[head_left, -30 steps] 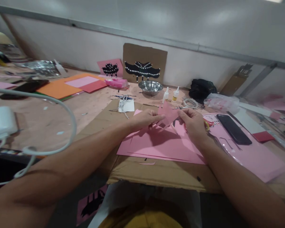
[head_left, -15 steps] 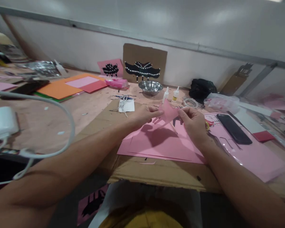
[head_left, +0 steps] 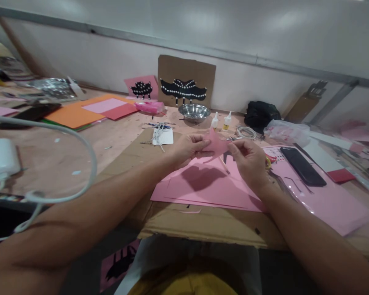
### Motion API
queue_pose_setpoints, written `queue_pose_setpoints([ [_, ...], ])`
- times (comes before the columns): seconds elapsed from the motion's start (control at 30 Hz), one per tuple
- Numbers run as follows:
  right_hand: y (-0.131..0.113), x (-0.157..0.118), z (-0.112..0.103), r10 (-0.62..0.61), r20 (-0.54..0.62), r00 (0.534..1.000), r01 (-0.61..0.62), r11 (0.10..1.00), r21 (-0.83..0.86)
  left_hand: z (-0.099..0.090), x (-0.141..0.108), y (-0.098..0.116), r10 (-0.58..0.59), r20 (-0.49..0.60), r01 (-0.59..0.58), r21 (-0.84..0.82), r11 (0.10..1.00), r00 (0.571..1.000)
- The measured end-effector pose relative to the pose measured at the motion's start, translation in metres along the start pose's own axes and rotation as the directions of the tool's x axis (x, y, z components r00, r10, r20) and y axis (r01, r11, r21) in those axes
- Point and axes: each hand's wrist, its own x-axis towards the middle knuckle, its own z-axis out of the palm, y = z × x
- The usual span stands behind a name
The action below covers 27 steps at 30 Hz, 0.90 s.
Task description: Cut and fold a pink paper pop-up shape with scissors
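Observation:
Between my two hands a small cut piece of pink paper is held up above the work surface. My left hand pinches its left side, fingers behind and thumb in front. At the opposite edge, my right hand grips the paper between thumb and fingers. Large pink sheets lie underneath, and the held piece throws a shadow on them. A thin wooden stick, perhaps a pencil, rests on the sheets. Scissors with red and yellow handles lie beside my right hand, partly hidden.
Cardboard lies under the sheets. Farther back stand a metal bowl and two glue bottles. A black phone is at right. A white cable loops at left. Beaded black cutouts lean against the wall.
The pink piece has tilted and turned in my hands; its left strips are now hidden behind my left fingers. More of the thin stick shows. My hands have shifted only slightly.

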Motion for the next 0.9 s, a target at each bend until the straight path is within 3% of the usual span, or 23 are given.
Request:
queue_pose_setpoints([
  [0.27,-0.0027,0.0035,-0.0006,0.196,0.050,0.979,-0.201,0.968,0.149,-0.0037,0.0008,-0.0006,0.117,0.041,-0.116,-0.020,0.993,0.992],
  [0.53,0.0009,0.0031,0.0002,0.202,0.038,0.979,-0.206,0.967,0.151,0.0022,-0.0031,0.0030,0.176,0.010,-0.176,0.045,0.983,0.984],
  [0.67,0.0030,0.0014,0.0003,0.139,0.026,0.990,-0.141,0.983,0.114,0.0017,-0.0036,0.0034,0.195,-0.037,-0.192,0.082,0.978,0.980],
  [0.9,-0.0040,0.0013,-0.0002,0.112,0.002,0.994,-0.112,0.985,0.130,0.0017,-0.0063,0.0037,0.182,-0.017,-0.181,0.037,0.983,0.983],
])
